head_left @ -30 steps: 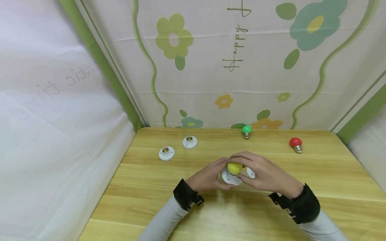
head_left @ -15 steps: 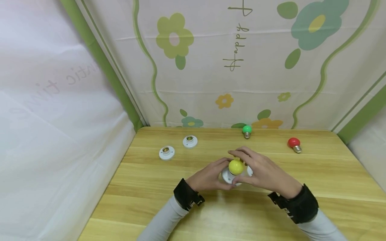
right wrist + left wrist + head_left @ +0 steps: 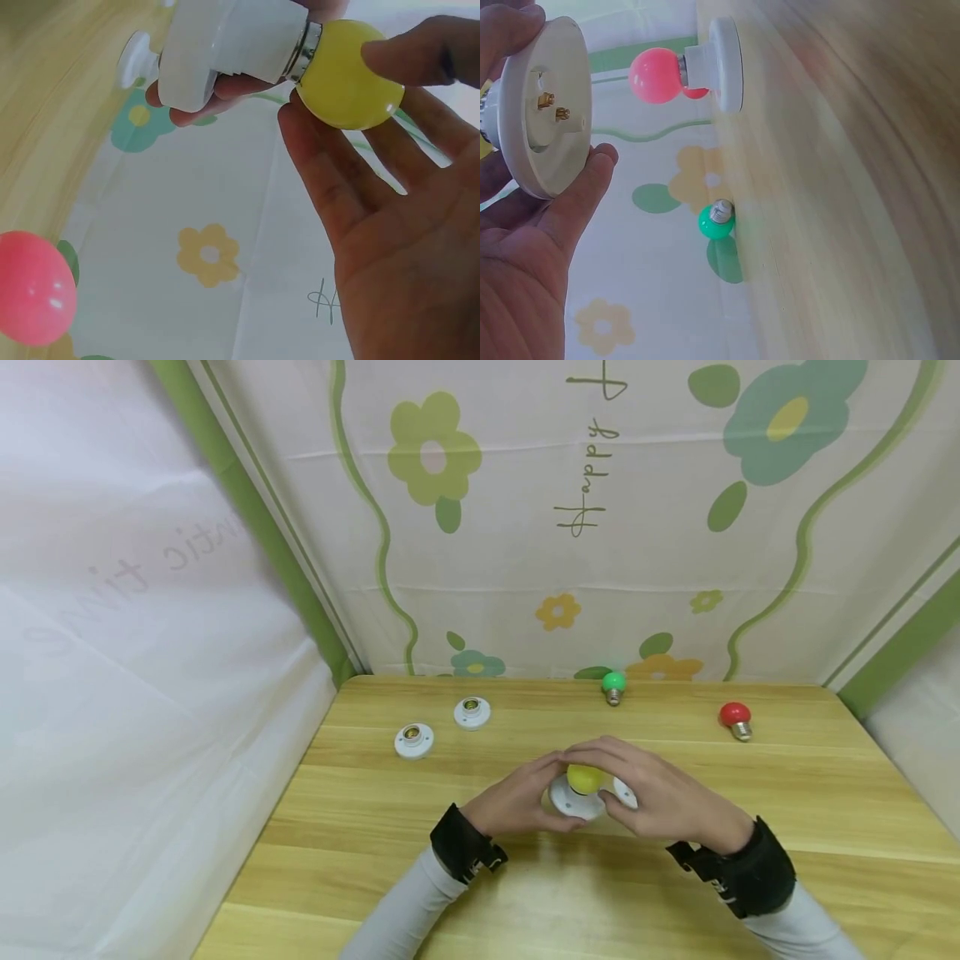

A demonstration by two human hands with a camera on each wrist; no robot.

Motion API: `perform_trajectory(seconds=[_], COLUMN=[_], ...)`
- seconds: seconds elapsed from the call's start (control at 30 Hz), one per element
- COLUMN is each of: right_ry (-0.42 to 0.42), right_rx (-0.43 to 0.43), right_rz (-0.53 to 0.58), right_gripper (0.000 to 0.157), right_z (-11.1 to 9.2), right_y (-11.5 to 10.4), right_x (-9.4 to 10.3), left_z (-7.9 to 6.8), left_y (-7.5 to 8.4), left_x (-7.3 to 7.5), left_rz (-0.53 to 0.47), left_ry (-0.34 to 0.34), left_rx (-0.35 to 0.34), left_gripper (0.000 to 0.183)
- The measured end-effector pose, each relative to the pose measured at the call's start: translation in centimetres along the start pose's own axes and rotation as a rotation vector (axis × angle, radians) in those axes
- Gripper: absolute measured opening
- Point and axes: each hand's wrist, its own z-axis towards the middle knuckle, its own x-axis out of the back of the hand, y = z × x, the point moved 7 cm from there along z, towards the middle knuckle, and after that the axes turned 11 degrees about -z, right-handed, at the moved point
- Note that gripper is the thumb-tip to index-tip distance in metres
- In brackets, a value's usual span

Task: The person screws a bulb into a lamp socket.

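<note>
Head view: your left hand point(image 3: 513, 803) grips the round white plastic lampholder point(image 3: 567, 807) by its rim, presumably steadying it, while your right hand point(image 3: 663, 789) pinches the yellow globe-shaped bulb point(image 3: 584, 779).

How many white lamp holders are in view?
4: one holder in the left hand; a second holder right of it, mostly hidden by the right hand in the head view; a third holder on the table, at left; a fourth holder beyond.
</note>
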Motion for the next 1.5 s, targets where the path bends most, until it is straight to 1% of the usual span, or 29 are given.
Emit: perform_trajectory(seconds=[0.17,0.27,0.33,0.43,0.53,0.73,0.8,0.87,0.97,1.07,1.17,1.23,1.33,1.5], right_ry=[0.027,0.045,0.06,0.073,0.059,0.023,0.012,-0.005,-0.024,-0.035,-0.029,-0.02,-0.008,0.008], right_rx=[-0.018,-0.048,-0.072,-0.108,-0.142,-0.192,-0.2,-0.184,-0.114,-0.038,-0.002,0.008,0.016,0.002], right_rz=[-0.006,-0.049,-0.098,-0.176,-0.236,-0.289,-0.277,-0.245,-0.155,-0.075,-0.029,-0.009,0.01,-0.03], right_gripper=[0.058,0.057,0.057,0.059,0.063,0.078,0.082,0.081,0.076,0.072,0.073,0.073,0.067,0.053], right_z=[0.0,-0.1,-0.1,-0.1,-0.2,-0.2,-0.3,-0.3,-0.3,-0.1,-0.1,-0.1,-0.1,-0.1], right_y=[0.5,0.8,0.9,1.2,1.4,1.8,1.9,1.7,1.1,0.3,0.0,-0.1,-0.1,0.2], right_x=[0.0,0.1,0.1,0.1,-0.1,-0.1,0.0,0.0,0.1,0.1,0.1,0.1,0.1,0.1], left_z=[-0.1,0.0,0.0,0.1,0.1,0.1,0.0,0.0,0.0,0.1,0.1,0.1,0.0,0.0], left_y=[-0.1,-0.1,-0.1,-0.1,-0.1,-0.1,-0.1,-0.1,0.0,0.1,0.1,0.0,-0.1,-0.2], left_x=[-0.1,-0.1,-0.2,-0.2,-0.2,-0.1,-0.1,0.0,0.0,-0.1,-0.2,-0.1,-0.1,-0.1], left_rz=[0.005,-0.001,-0.003,-0.003,-0.004,0.001,0.009,0.018,0.025,0.028,0.023,0.013,0.0,0.01], left_ry=[-0.006,-0.009,-0.01,-0.009,-0.01,-0.008,-0.006,-0.007,-0.012,-0.019,-0.019,-0.012,0.0,0.004], left_rx=[0.011,0.013,0.014,0.016,0.02,0.035,0.045,0.048,0.035,0.005,-0.012,-0.009,0.0,-0.004], left_gripper=[0.083,0.083,0.081,0.075,0.072,0.074,0.073,0.073,0.075,0.081,0.086,0.085,0.083,0.082])
